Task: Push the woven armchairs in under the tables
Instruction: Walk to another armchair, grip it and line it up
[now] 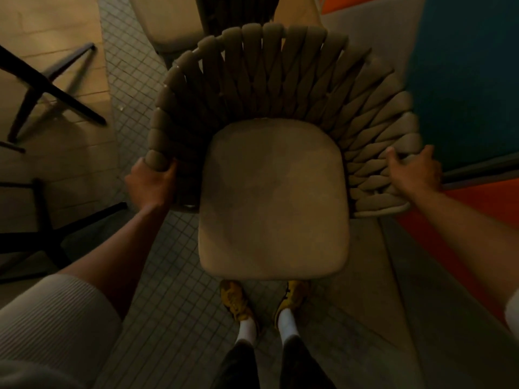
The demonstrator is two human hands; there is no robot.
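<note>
- We find the woven armchair [273, 192] directly before our feet, seat facing us.
- Left hand [151, 179] grips one arm end; right hand [412, 169] clasps the other.
- Recommended: push evenly, steering clear of the neighbouring chair [168, 21].

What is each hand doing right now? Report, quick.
Left hand: fingers curled round one arm end of the woven armchair, gripping it.
Right hand: gripping the chair's other arm.
</note>
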